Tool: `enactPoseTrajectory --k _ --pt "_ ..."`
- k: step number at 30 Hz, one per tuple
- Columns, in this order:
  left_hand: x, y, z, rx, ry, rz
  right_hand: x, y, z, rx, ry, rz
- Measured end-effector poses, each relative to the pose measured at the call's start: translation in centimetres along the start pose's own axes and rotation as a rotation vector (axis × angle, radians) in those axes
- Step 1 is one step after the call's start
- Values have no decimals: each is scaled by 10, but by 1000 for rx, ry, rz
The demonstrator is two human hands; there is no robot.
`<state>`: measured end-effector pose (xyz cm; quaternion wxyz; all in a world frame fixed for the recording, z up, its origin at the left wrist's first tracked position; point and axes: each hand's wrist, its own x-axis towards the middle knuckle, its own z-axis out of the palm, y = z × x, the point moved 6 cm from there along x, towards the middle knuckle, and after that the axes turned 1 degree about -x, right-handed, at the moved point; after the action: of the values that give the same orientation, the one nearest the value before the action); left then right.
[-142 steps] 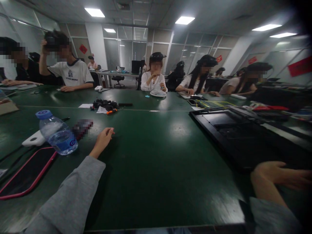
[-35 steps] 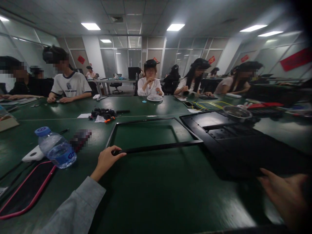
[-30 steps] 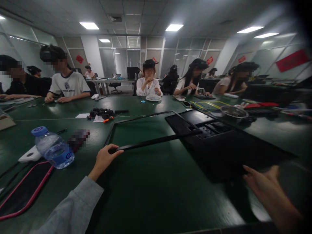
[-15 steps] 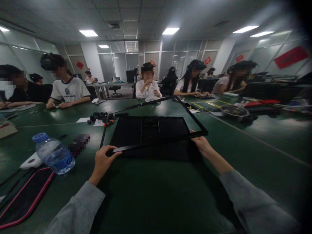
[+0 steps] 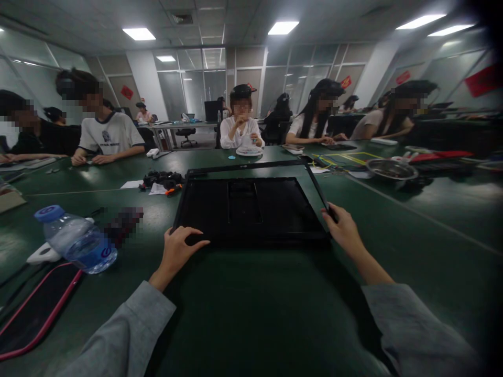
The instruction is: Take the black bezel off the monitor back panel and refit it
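A thin black monitor bezel lies low over a black monitor back cover on the green table. Its far bar is raised above the cover's far edge. The cover has a recessed panel in its middle. My left hand grips the bezel's near left corner, thumb in front and fingers curled behind. At the right side bar, near the front corner, my right hand has its fingers closed round the bezel. Whether the near bar touches the cover is too dark to tell.
Left of my arm lie a water bottle, a pink-edged black pad and a blurred phone-like item. Dark cables sit beyond the cover. A metal bowl stands at the right. Several people sit round the table.
The bezel has come down and levelled over the back cover, its near bar lowered. My right hand has shifted right and up to the side bar. The left hand stays at the near left corner.
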<state>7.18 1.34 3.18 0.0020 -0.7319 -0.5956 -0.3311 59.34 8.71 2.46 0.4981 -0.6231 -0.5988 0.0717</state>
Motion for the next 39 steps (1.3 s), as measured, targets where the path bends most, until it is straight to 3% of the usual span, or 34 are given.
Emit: enactPoseTrajectory --k 3,12,20,22,26,28,33,39 --pt "-2 0 1 -3 -49 22 -7 12 5 -115 -11 -27" --pt "-5 12 -3 42 -134 180 -24 29 13 -106 -60 79" --pt "-4 12 -1 55 -205 181 -20 37 22 -111 -92 116" --pt "-3 12 -2 58 -175 176 -19 36 24 -90 -106 96" --pt "4 -15 -12 72 125 -18 -17 33 26 -142 -104 115" --pt "7 -36 -11 25 211 -124 -15 34 26 -160 -98 129" --pt "12 -74 7 -231 34 -319 -9 35 30 -151 -137 128" --pt "13 -73 2 -236 40 -379 -5 35 32 -201 -188 143"
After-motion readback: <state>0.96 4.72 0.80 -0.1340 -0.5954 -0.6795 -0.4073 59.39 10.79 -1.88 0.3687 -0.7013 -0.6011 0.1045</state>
